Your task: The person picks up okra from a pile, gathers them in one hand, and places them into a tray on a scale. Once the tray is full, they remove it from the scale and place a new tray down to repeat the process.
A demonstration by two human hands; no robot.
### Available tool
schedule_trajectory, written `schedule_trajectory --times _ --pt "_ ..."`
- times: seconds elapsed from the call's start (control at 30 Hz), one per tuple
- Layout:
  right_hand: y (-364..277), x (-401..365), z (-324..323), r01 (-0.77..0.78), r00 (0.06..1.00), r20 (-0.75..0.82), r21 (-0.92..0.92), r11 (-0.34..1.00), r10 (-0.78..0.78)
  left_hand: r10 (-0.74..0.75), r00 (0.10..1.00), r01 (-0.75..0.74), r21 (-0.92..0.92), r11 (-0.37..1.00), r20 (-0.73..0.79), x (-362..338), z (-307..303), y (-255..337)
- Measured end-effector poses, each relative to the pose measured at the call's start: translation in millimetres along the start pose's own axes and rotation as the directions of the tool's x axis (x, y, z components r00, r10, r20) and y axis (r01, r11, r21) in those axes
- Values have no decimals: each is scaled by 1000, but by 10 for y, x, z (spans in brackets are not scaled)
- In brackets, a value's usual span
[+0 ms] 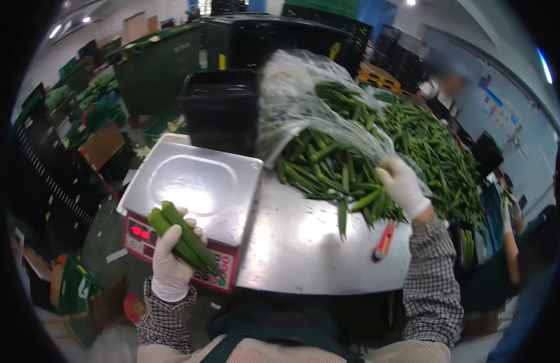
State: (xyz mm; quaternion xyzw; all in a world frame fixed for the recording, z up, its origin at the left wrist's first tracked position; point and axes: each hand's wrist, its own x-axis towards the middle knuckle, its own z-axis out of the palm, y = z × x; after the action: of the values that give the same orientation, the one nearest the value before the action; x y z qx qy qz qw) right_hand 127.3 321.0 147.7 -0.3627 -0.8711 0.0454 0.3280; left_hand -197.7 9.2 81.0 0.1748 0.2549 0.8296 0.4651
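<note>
My left hand (176,260), in a white glove, is closed around a small bunch of okra (184,243). The bunch is just over the front edge of the digital scale (192,181), whose red display is lit. My right hand (404,189), also gloved, is at the front of a large okra pile (425,139). Its fingers are curled at the edge of a clear plastic sheet (340,124) that partly covers the pile, and they appear to pinch it. Below that hand, a red box cutter (384,242) lies on the metal table (292,257).
A black crate (220,112) stands behind the scale. Large green bins (159,69) are farther back. Stacked black crates (56,175) stand at the left. Another person (442,94) is beyond the pile, and another person's gloved hands (511,212) show at the right.
</note>
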Motion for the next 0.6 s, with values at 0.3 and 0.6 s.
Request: schedule_trajectory --times 0.3,0.6 --pt "-1624 1863 1664 520 847 93 -356 777 -524 321 941 -291 224 930 -110 -392 -722 745" --pt "-2062 2348 1449 434 889 361 -468 770 -282 423 876 -363 262 894 -233 -522 -1023 1002"
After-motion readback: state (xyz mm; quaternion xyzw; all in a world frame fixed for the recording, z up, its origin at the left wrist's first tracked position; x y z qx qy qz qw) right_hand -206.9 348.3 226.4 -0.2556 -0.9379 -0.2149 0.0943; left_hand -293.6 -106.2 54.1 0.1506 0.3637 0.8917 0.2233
